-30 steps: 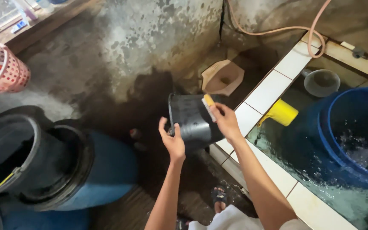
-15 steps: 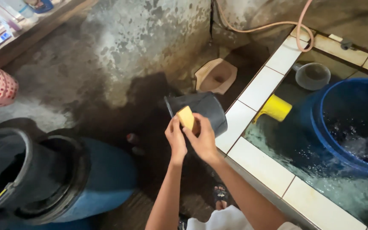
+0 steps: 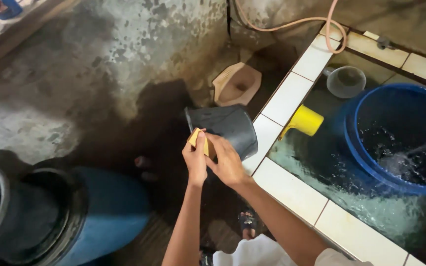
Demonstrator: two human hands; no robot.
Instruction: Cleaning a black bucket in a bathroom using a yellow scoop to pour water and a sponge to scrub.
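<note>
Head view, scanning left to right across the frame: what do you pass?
Black drum → left hand → right hand → yellow scoop → clear dipper → blue tub.

Bare forearms, white garment (image 3: pixel 260 255), dark sandals (image 3: pixel 247 220).

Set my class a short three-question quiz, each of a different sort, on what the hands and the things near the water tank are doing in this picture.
1. True or false: the yellow dipper lies in the water tank.
2. What do both hands hold against the black bucket?
3. The blue tub is: A dry, B holding splashing water, C overturned.

Key
1. True.
2. A yellow brush, between left hand and right hand.
3. B.
</note>
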